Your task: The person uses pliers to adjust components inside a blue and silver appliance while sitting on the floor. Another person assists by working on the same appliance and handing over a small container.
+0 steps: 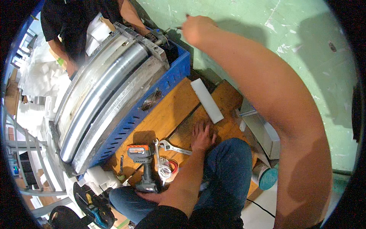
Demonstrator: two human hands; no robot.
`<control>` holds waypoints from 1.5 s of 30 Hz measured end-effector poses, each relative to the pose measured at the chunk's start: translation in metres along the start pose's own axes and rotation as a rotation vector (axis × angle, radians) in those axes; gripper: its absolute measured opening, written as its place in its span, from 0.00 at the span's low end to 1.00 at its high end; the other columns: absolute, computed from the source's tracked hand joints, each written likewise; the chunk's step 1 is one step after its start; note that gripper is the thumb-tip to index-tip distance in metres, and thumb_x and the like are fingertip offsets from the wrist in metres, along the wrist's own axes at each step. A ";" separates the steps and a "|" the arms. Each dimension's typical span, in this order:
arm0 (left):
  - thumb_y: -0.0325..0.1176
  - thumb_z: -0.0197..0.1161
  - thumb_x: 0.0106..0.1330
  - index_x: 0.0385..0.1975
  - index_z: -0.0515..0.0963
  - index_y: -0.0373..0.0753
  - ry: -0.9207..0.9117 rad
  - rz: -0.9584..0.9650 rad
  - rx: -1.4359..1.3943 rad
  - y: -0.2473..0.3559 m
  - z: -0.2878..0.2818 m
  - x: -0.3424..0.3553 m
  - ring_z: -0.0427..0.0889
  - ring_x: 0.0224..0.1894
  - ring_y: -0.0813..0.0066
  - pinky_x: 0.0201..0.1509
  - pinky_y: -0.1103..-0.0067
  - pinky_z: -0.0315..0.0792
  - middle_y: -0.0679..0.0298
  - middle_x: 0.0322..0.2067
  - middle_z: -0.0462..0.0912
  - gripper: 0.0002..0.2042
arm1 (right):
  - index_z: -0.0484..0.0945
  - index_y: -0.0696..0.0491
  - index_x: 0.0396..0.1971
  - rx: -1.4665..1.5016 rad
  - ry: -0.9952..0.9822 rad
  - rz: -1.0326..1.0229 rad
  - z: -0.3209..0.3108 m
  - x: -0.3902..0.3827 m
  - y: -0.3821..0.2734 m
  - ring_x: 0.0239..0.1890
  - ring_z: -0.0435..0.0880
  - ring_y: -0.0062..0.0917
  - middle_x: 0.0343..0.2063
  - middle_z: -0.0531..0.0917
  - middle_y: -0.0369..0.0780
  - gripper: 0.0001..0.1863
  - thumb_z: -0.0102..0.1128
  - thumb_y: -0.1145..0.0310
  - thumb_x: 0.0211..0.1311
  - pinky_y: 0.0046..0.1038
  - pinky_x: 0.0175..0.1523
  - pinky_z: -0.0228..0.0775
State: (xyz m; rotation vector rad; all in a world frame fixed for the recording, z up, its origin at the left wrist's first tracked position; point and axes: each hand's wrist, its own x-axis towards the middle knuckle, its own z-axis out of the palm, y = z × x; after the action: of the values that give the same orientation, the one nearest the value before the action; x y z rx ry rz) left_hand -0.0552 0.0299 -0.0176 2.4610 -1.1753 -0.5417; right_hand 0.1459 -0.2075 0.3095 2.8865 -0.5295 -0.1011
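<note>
My right hand [196, 30] reaches to the top of a machine with a long polished steel roller [105, 97] in a metal frame, closed on a thin tool beside the end fitting [159, 37]. My left hand [202, 135] rests on the wooden boards [171, 107], fingers spread. Near it lie an adjustable wrench [177, 150], a combination wrench [156, 149], coiled cables [166, 168] and a white bar [207, 100]. An orange-black cordless drill [146, 170] stands left of my left forearm.
A co-worker [65, 23] in black leans over the machine, one hand near its end fitting. The machine's blue slotted housing [129, 128] borders the boards. A green wall [305, 45] rises at right; a can [267, 177] stands by my knee. Foam and packing lie at left.
</note>
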 end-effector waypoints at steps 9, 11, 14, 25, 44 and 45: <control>0.54 0.60 0.68 0.71 0.65 0.46 -0.029 -0.010 -0.014 -0.002 -0.001 0.003 0.57 0.75 0.45 0.78 0.50 0.51 0.46 0.71 0.62 0.34 | 0.88 0.57 0.38 0.124 0.110 0.105 0.022 -0.026 0.013 0.46 0.89 0.45 0.45 0.88 0.49 0.11 0.64 0.72 0.56 0.43 0.52 0.83; 0.54 0.60 0.68 0.70 0.66 0.45 0.026 0.011 0.031 -0.005 0.011 0.005 0.57 0.75 0.45 0.78 0.50 0.51 0.46 0.71 0.63 0.34 | 0.89 0.55 0.37 0.249 0.157 0.089 0.039 -0.020 0.004 0.46 0.89 0.46 0.43 0.88 0.49 0.10 0.62 0.71 0.58 0.44 0.52 0.83; 0.54 0.60 0.68 0.70 0.67 0.44 0.027 0.009 0.002 -0.001 0.005 0.005 0.58 0.75 0.44 0.79 0.51 0.50 0.46 0.71 0.63 0.33 | 0.90 0.53 0.36 0.242 0.215 0.067 0.050 -0.018 -0.004 0.46 0.90 0.46 0.40 0.89 0.48 0.10 0.59 0.70 0.62 0.45 0.48 0.84; 0.52 0.63 0.66 0.71 0.65 0.45 -0.020 0.004 0.052 -0.002 -0.001 0.005 0.57 0.74 0.44 0.78 0.51 0.52 0.47 0.70 0.62 0.34 | 0.88 0.59 0.40 0.223 0.216 0.329 0.057 -0.015 -0.022 0.50 0.82 0.46 0.50 0.86 0.48 0.14 0.60 0.65 0.64 0.50 0.53 0.76; 0.55 0.62 0.67 0.71 0.65 0.47 -0.045 -0.129 -0.552 -0.015 0.018 0.003 0.57 0.74 0.36 0.76 0.47 0.53 0.42 0.70 0.61 0.35 | 0.88 0.55 0.47 0.838 -0.368 0.305 0.063 0.001 -0.007 0.56 0.86 0.43 0.53 0.86 0.49 0.28 0.69 0.67 0.38 0.43 0.60 0.78; 0.55 0.62 0.67 0.72 0.64 0.47 -0.048 -0.125 -0.567 -0.017 0.022 0.004 0.57 0.74 0.36 0.76 0.47 0.53 0.43 0.70 0.61 0.35 | 0.89 0.55 0.46 0.845 -0.384 0.309 0.066 0.006 -0.006 0.56 0.86 0.44 0.52 0.86 0.50 0.29 0.71 0.67 0.35 0.42 0.59 0.78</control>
State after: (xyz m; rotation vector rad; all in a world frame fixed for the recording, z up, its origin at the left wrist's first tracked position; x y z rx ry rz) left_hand -0.0527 0.0337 -0.0454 2.0422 -0.7488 -0.8416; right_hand 0.1462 -0.2167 0.2439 3.5378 -1.3642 -0.4966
